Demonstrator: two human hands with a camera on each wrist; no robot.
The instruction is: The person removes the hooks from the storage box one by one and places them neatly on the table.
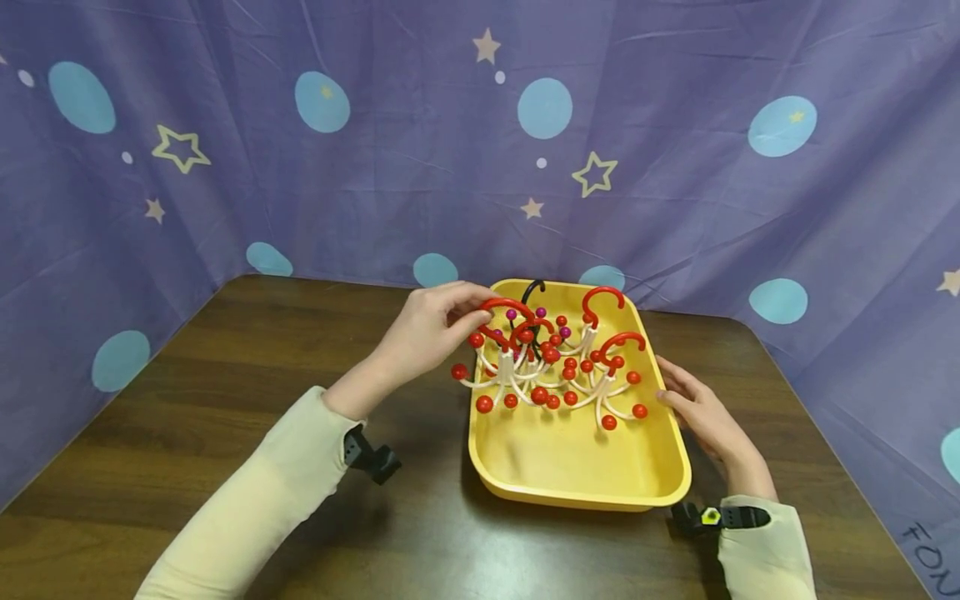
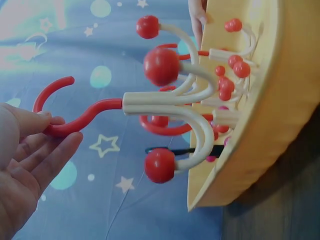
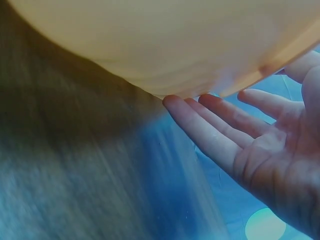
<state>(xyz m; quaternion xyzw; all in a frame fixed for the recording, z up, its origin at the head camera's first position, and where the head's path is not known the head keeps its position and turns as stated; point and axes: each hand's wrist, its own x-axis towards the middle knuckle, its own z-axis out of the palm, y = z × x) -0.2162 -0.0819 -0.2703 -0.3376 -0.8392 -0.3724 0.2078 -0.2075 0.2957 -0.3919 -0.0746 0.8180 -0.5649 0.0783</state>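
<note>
1. While my left hand (image 1: 431,329) pinches it by its hook, a red-and-white, plastic-looking branching piece with red ball tips (image 1: 507,367) hangs upright over the left part of a deep yellow rectangular tray with rounded corners (image 1: 577,458). One ball reaches out past the left rim.
2. Inside the tray, towards its far half, more such pieces crowd together: a red-hooked white piece at the right front (image 1: 602,387), a red-hooked white piece farther back (image 1: 588,336), and another partly hidden behind the one I hold.
3. Among them stands a black hooked piece with magenta balls (image 1: 527,293), mostly covered by the rest. Whether my piece touches any of these, I cannot tell.
4. Each white stem is a tight bundle of smooth rods that fan into curved arms; the red hooks are round and glossy.
5. My left thumb and fingertips close narrowly on the hook.
6. My right hand (image 1: 701,408) has its fingers extended, slightly apart, their tips against the tray's outer right wall, the thumb near the rim.
7. Beneath lies a dark brown wood-grain table (image 1: 150,475); behind it hangs a creased purple curtain with blue spots and stars (image 1: 420,183).
</note>
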